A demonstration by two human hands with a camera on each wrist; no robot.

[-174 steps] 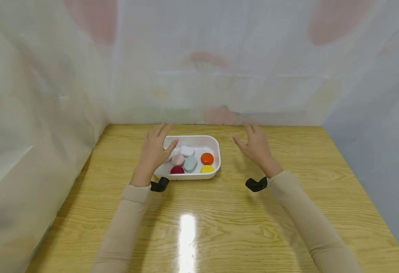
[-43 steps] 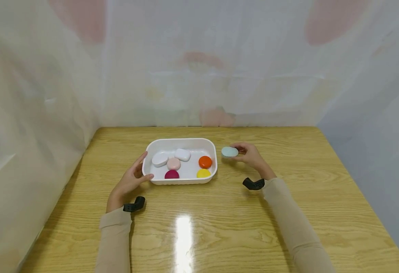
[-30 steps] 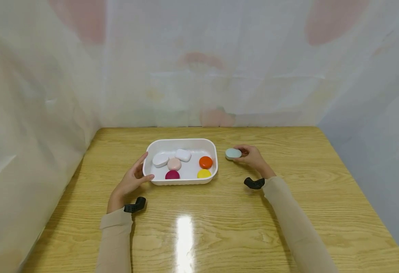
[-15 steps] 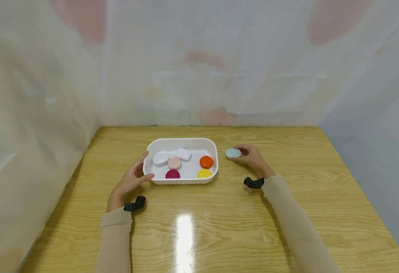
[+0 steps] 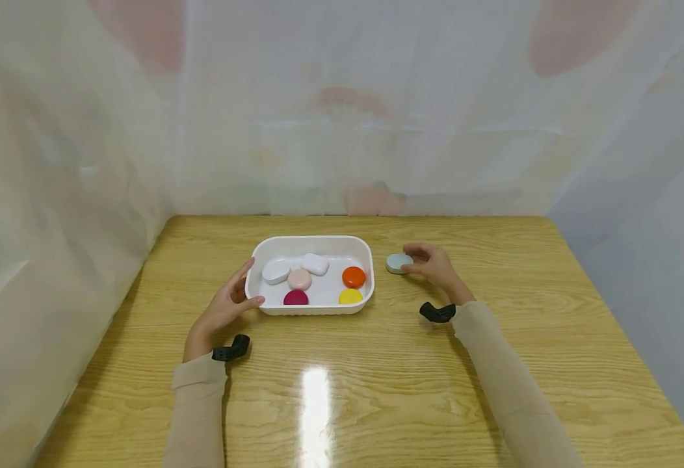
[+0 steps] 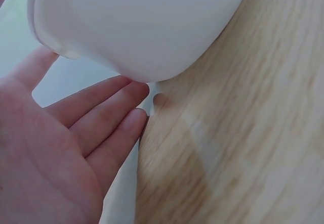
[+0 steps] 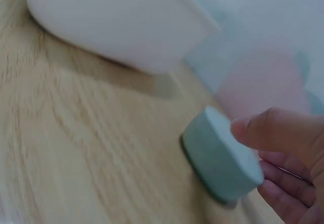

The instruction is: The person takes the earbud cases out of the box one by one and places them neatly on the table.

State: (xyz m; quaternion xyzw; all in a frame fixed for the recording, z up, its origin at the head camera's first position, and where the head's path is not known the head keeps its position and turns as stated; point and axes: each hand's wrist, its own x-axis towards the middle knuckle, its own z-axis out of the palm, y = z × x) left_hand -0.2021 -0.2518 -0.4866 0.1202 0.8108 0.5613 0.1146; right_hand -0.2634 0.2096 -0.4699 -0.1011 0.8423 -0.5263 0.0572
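A white plastic tray (image 5: 318,311) stands on the table, also filling the top of the left wrist view. My left hand (image 5: 225,309) rests against its near left corner, fingertips on the wall and thumb at the rim. In the left wrist view those fingers (image 6: 109,107) lie nearly straight. To the tray's right, a pale green oval soap bar (image 5: 397,263) lies flat on the wood. My right hand (image 5: 435,268) is at the soap's right end, thumb and fingers loosened around it. In the right wrist view the thumb tip overlaps the soap's (image 7: 217,155) upper face.
Inside the tray lie two white bars (image 5: 276,272), a pale pink piece (image 5: 299,279), a dark red one (image 5: 296,298), an orange-red one (image 5: 354,277) and a yellow one (image 5: 350,297). Hanging sheets (image 5: 342,156) border the wooden table (image 5: 377,390) at the back and sides.
Earlier the green soap lay in the tray; my right hand then held it to the right. Now its fingers have lifted and drawn back from it. My left hand moved to the tray's near left corner.
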